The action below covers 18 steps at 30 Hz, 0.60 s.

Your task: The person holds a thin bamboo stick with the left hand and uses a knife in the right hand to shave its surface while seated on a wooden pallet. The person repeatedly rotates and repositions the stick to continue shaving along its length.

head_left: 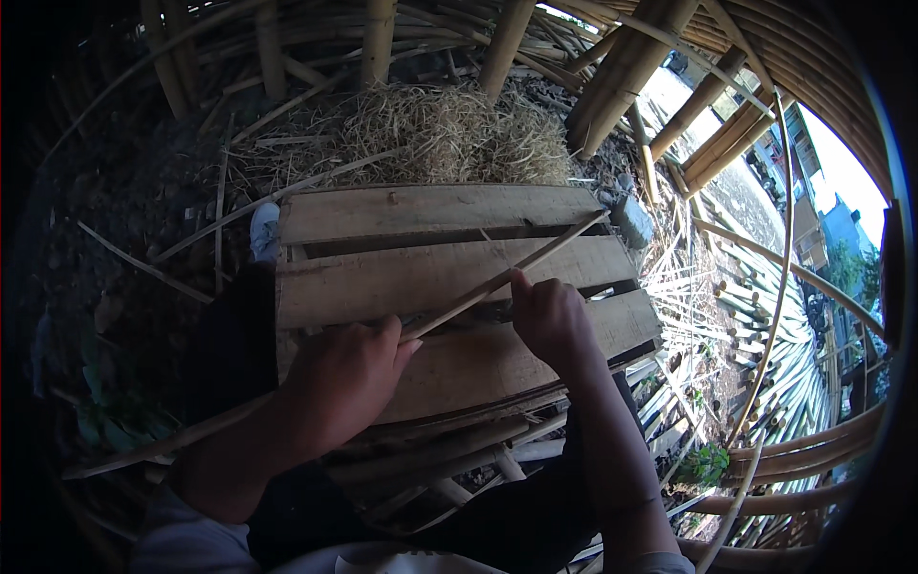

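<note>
Bamboo strip (459, 306), one length, slants across a slatted wooden table (449, 383), its near end out at the lower left and its far tip over the table's far right corner; the left hand (349, 368) is clamped on it, thumb and fingers together around the wood; the right hand (553, 320) is curled into a fist, fingers together, thumb tip at the strip's edge; whether that fist grips the strip or something else I cannot tell, its inner side being hidden. By my reading the work is partway: the strip is narrow and in one piece, while how much shaping is left does not show; two hands share one strip above three broad planks (440, 212); one shoe (265, 230) shows just beside the table's left edge; one grey block (631, 222) sits near the far right corner; past the far edge lies one heap of pale shavings (459, 129); farther back stand at least four bamboo posts (380, 43); to the right lie cut poles (798, 354), too many to count.
</note>
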{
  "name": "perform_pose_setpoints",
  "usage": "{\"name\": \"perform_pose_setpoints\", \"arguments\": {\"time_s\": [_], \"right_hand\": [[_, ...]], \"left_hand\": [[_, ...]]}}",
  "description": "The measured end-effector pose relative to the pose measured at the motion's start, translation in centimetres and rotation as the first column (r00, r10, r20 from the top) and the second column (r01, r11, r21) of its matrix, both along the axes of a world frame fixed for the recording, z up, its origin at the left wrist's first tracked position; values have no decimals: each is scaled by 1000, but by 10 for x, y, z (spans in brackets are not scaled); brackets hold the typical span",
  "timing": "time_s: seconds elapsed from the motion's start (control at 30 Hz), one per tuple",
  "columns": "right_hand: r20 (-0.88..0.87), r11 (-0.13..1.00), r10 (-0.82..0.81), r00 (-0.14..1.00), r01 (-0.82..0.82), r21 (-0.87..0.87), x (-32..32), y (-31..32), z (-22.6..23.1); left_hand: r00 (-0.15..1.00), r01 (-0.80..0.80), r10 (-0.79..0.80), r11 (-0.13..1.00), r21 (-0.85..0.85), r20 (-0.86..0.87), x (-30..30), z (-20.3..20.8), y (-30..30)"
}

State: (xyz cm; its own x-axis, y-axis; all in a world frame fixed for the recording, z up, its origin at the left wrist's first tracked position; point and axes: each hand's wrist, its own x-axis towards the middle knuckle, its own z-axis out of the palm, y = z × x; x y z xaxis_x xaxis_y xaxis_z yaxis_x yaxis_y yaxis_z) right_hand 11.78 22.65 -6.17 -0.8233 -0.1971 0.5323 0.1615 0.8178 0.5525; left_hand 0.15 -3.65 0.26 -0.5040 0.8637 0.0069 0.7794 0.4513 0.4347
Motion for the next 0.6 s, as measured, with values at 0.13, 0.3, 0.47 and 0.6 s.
{"name": "perform_pose_setpoints", "arguments": {"time_s": [0.13,0.3,0.47,0.6], "right_hand": [[225,503,102,969,145,-852,-1,-78,29],[33,681,190,981,-108,-724,-5,-53,14],[-173,706,253,952,-304,-639,-8,-55,13],[121,521,104,987,50,-852,-13,-76,29]], "left_hand": [[999,-11,10,1000,20,38,-5,-3,-2],[998,-11,8,999,40,67,-9,-13,5],[999,9,-13,996,89,50,-7,-12,3],[999,-8,5,998,64,40,-8,-18,3]]}}
